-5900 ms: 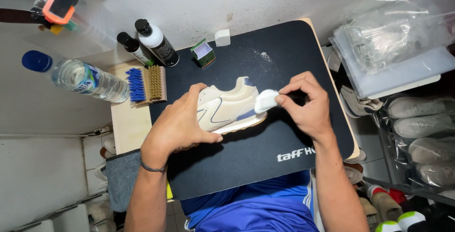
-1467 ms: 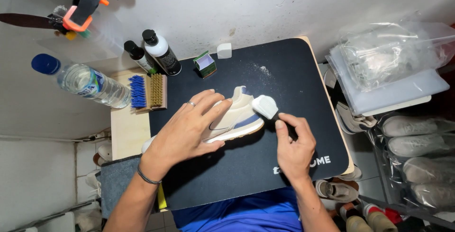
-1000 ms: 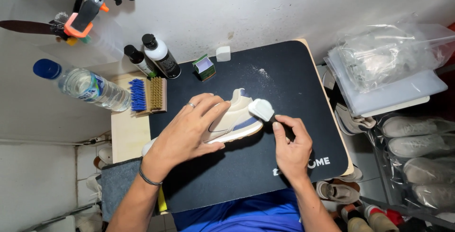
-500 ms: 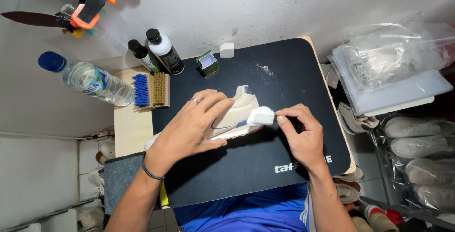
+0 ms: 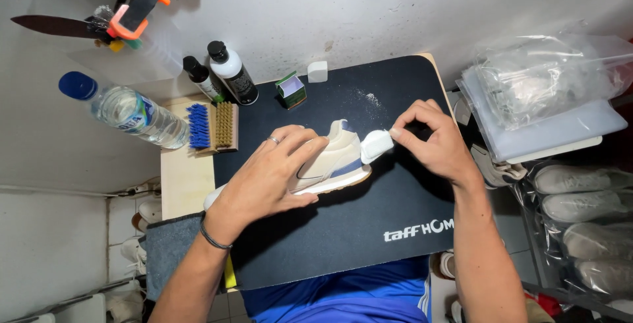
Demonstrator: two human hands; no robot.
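Observation:
A cream sneaker with a blue stripe lies on its side on a black mat. My left hand presses flat on the shoe's front half, a ring on one finger and a dark band at the wrist. My right hand pinches a white block-shaped sponge against the sneaker's heel. White crumbs dust the mat beyond the heel.
Two dark-capped bottles stand at the mat's far left corner beside a small green box and a white cube. A blue brush and a tan brush lie by a water bottle. Bagged shoes stack at right.
My right hand has swung the white sponge from the sneaker's side up to its heel. My left hand has stayed pressed on the shoe. The view shifted slightly.

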